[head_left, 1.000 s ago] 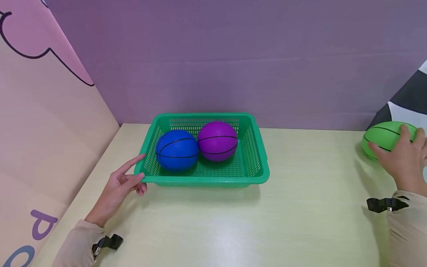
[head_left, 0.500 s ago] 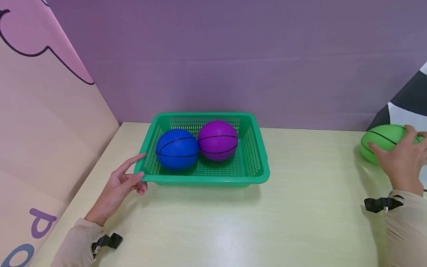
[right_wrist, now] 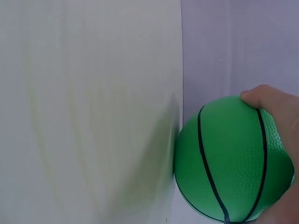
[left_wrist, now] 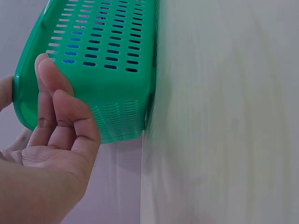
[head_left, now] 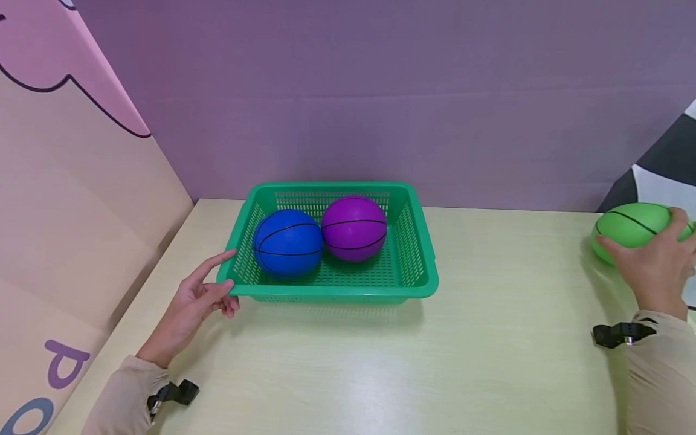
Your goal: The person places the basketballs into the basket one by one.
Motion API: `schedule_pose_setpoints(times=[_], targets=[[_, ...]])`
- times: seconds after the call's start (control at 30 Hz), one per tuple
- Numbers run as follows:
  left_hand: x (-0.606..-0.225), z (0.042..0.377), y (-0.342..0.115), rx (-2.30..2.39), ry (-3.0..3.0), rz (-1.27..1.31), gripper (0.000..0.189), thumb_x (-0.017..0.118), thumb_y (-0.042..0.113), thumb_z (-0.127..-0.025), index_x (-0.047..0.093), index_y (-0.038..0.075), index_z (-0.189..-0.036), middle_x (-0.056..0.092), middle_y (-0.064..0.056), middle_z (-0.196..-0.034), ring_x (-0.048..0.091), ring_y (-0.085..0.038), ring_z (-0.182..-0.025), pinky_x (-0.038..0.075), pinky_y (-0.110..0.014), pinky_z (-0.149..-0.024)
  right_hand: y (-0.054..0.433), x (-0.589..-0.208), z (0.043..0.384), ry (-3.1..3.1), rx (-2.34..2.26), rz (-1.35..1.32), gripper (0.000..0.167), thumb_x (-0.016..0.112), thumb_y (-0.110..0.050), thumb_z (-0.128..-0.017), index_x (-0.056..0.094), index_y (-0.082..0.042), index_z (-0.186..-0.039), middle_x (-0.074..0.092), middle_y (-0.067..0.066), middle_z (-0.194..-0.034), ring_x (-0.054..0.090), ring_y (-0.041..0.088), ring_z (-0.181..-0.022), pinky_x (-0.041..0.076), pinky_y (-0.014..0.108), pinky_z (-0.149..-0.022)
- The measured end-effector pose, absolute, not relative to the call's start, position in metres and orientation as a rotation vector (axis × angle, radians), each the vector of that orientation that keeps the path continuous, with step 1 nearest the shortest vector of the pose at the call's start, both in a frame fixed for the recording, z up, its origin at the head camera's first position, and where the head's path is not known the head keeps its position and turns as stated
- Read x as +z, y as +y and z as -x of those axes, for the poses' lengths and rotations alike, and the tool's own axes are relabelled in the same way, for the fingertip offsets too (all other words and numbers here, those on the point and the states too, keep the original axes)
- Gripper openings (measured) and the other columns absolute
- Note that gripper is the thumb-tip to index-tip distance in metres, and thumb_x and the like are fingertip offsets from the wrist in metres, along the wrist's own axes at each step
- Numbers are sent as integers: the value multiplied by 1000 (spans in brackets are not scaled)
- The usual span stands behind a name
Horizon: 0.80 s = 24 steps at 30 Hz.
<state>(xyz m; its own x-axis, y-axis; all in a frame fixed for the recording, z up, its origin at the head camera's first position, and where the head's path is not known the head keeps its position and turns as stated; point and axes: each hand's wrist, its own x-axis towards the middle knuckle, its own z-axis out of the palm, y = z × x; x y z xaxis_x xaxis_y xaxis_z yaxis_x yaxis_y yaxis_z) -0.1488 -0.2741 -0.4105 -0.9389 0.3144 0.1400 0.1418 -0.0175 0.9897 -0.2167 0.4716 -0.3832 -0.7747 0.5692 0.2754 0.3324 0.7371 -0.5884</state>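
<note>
A green plastic basket holds a blue ball and a purple ball, side by side, both marked with black basketball lines. My left hand grips the basket's near left corner. Its thumb and index finger lie at the rim, and the other fingers bend below it, as the left wrist view shows. Far to the right, my right hand holds a green ball, thumb on one side and fingers over the other. In the right wrist view this green ball sits at the table surface.
The pale table runs up to a purple back wall. A light printed panel stands along the left side. At the far right is a black-and-white patterned panel.
My right hand's fingers have shifted farther round the far side of the green ball, which has turned slightly. The left hand and basket stay in place.
</note>
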Motion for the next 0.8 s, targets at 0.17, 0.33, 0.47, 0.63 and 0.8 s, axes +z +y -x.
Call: schedule_pose_setpoints(times=[0.17, 0.33, 0.47, 0.63, 0.8], targets=[[-411, 149, -275, 2103, 2104, -499, 54, 48, 7, -105, 30, 11, -156, 71, -10, -78, 67, -25, -71, 57, -29, -70, 473, -384, 218, -2479, 715, 673, 105, 76, -38, -83, 4, -15, -157, 3, 28, -157, 8, 57, -141, 13, 71, -110], [-412, 149, -275, 2106, 2099, -503, 54, 48, 7, -105, 30, 11, -156, 71, -10, -78, 67, -22, -70, 57, -29, -69, 477, -386, 219, -2447, 724, 685, 104, 76, -36, -82, 7, -16, -157, 12, 32, -155, 15, 55, -140, 16, 67, -111], [-412, 149, -275, 2105, 2102, -508, 54, 48, 7, -105, 29, 11, -156, 71, -10, -78, 66, -23, -70, 57, -29, -69, 482, -388, 219, -2405, 758, 713, 102, 75, -36, -83, 6, -20, -157, 21, 34, -153, 21, 51, -141, 20, 62, -113], [-412, 149, -275, 2109, 2099, -520, 54, 47, 6, -105, 29, 10, -156, 71, -10, -79, 67, -23, -70, 57, -29, -69, 484, -390, 219, -2316, 802, 696, 98, 74, -35, -83, 10, -24, -157, 26, 20, -156, 27, 37, -143, 22, 50, -117], [-413, 149, -274, 2110, 2098, -522, 54, 47, 7, -105, 29, 10, -156, 71, -10, -79, 67, -21, -70, 57, -29, -69, 479, -385, 219, -2190, 902, 655, 90, 75, -34, -82, 19, -33, -152, 24, -9, -156, 27, 11, -139, 22, 29, -117]])
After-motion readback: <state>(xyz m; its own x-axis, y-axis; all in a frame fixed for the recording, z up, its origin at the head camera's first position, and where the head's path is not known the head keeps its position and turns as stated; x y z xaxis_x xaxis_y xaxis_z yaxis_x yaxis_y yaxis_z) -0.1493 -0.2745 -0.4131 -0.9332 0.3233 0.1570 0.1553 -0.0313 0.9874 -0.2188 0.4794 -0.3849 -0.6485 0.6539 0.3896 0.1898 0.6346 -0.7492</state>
